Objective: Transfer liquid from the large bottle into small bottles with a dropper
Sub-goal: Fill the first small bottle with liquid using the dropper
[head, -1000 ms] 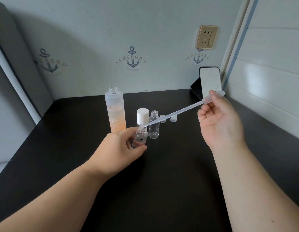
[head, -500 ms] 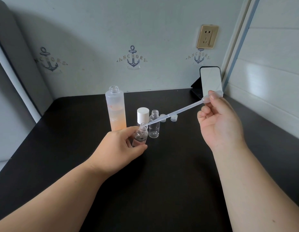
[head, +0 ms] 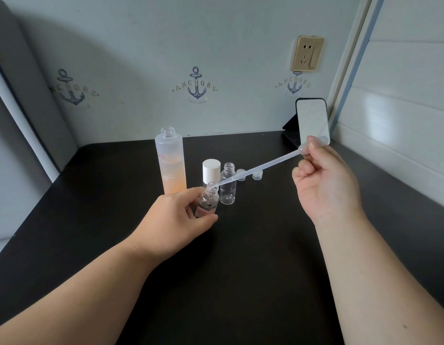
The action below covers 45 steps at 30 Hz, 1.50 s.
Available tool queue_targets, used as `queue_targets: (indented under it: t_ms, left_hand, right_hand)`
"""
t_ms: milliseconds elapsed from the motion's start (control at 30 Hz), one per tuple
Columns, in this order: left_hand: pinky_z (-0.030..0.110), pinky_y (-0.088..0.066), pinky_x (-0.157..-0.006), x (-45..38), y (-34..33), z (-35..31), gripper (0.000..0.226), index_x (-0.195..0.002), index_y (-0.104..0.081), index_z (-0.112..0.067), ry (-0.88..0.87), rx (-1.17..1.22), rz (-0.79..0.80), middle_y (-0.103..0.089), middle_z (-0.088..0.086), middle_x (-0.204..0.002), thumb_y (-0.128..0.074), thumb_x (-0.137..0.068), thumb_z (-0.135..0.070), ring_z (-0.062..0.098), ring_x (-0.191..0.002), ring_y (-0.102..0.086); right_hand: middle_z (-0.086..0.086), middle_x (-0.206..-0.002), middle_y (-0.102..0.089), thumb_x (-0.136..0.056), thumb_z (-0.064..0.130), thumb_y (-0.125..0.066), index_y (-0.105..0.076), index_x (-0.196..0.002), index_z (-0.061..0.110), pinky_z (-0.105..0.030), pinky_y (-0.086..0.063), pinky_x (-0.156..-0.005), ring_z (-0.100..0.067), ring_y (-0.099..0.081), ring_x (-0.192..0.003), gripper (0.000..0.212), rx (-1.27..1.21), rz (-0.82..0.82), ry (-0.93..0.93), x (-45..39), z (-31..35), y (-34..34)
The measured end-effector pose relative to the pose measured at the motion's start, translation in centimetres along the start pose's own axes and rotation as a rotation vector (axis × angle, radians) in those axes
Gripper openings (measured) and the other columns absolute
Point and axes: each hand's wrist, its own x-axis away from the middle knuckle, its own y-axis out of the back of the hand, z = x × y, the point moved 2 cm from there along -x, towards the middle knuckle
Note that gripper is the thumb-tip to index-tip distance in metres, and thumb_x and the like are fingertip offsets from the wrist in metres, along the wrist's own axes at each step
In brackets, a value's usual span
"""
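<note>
The table (head: 240,270) is dark and matt. The tall bottle (head: 170,165) looks frosted, translucent plastic; the two small bottles (head: 227,186) are clear and glossy. The dropper (head: 260,167) is cloudy soft-looking plastic. The white cap (head: 211,169) is smooth. The far socket (head: 307,54) has a brushed gold sheen.

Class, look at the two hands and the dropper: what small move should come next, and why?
Probably squeeze the bulb. The right hand pinches the clear plastic dropper at its bulb, and its tip sits at the mouth of the small clear bottle, which the left hand grips tilted. That bottle looks nearly empty.
</note>
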Motion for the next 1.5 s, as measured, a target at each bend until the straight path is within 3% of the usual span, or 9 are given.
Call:
queue_targets:
  t_ms: [533, 767, 900, 1167, 1233, 1333, 1433, 1500]
  left_hand:
    - [0.012, -0.045, -0.059, 0.0, -0.1, 0.3, 0.019, -0.091, -0.063, -0.049, 0.022, 0.003, -0.001, -0.065, -0.017, -0.071, -0.076, -0.081, -0.038, 0.006, -0.062, -0.058]
    - [0.009, -0.044, -0.061, 0.0, 0.1, 0.5, 0.019, -0.088, -0.064, -0.041, 0.09, -0.018, -0.005, -0.067, -0.026, -0.077, -0.08, -0.078, -0.042, 0.001, -0.07, -0.065]
    - [0.01, -0.043, -0.058, 0.1, 0.3, 0.7, 0.022, -0.081, -0.061, -0.038, 0.126, -0.039, -0.005, -0.065, -0.023, -0.074, -0.081, -0.076, -0.045, 0.001, -0.066, -0.062]
    - [0.011, -0.042, -0.055, 0.5, 0.7, 0.2, 0.021, -0.08, -0.061, -0.05, 0.082, -0.017, 0.011, -0.063, -0.028, -0.071, -0.082, -0.076, -0.052, 0.0, -0.059, -0.057]
    - [0.015, -0.044, -0.056, 0.7, 1.0, 0.1, 0.023, -0.09, -0.069, -0.04, 0.063, 0.075, -0.072, -0.067, -0.022, -0.072, -0.073, -0.081, -0.061, 0.003, -0.057, -0.058]
    - [0.022, -0.045, -0.059, 1.1, 2.1, 0.0, 0.027, -0.086, -0.07, -0.031, 0.028, 0.215, -0.389, -0.068, -0.011, -0.073, -0.055, -0.09, -0.053, 0.006, -0.059, -0.058]
    - [0.028, -0.049, -0.066, 0.7, 3.0, 0.8, 0.011, -0.091, -0.058, -0.043, 0.153, 0.225, -0.634, -0.062, -0.012, -0.085, -0.053, -0.087, -0.052, 0.004, -0.074, -0.059]
    - [0.024, -0.05, -0.075, 0.1, 3.0, 1.8, 0.027, -0.107, -0.052, -0.046, 0.242, 0.256, -0.622, -0.059, -0.014, -0.1, -0.061, -0.082, -0.051, -0.004, -0.087, -0.058]
  right_hand:
    - [-0.003, -0.078, -0.067, -0.095, 0.0, -0.063, -0.073, -0.098, 0.007, -0.018, -0.037, -0.055, -0.01, -0.04, -0.053, 0.013, 0.056, 0.013, 0.01, -0.1, 0.1, 0.2]
    - [-0.003, -0.083, -0.07, -0.096, 0.004, -0.064, -0.073, -0.098, 0.008, -0.022, -0.043, -0.064, -0.012, -0.054, -0.065, 0.01, 0.099, -0.012, 0.019, 0.2, -0.1, -0.2]
    - [-0.003, -0.081, -0.07, -0.096, 0.005, -0.062, -0.072, -0.1, 0.008, -0.023, -0.044, -0.062, -0.013, -0.055, -0.063, 0.011, 0.101, 0.001, 0.014, 0.3, -0.4, -0.4]
    - [-0.001, -0.086, -0.072, -0.095, 0.012, -0.066, -0.081, -0.08, 0.017, -0.022, -0.046, -0.06, -0.013, -0.053, -0.062, 0.021, 0.081, 0.017, -0.044, 0.4, -1.0, -0.4]
    - [-0.001, -0.086, -0.072, -0.094, 0.013, -0.068, -0.08, -0.083, 0.015, -0.022, -0.046, -0.06, -0.013, -0.053, -0.062, 0.017, 0.054, 0.003, -0.061, 0.4, -1.1, -0.3]
    - [-0.002, -0.084, -0.071, -0.094, 0.013, -0.067, -0.076, -0.095, 0.01, -0.021, -0.045, -0.059, -0.013, -0.054, -0.061, 0.009, 0.0, -0.034, -0.089, 0.4, -1.1, -0.2]
    - [-0.001, -0.083, -0.071, -0.095, 0.014, -0.067, -0.073, -0.099, 0.008, -0.021, -0.045, -0.058, -0.012, -0.054, -0.06, 0.009, -0.019, -0.063, -0.103, 0.3, -1.2, -0.2]
    - [-0.002, -0.083, -0.071, -0.095, 0.015, -0.068, -0.074, -0.096, 0.008, -0.021, -0.045, -0.058, -0.011, -0.054, -0.06, 0.009, -0.019, -0.068, -0.111, 0.4, -1.2, -0.3]
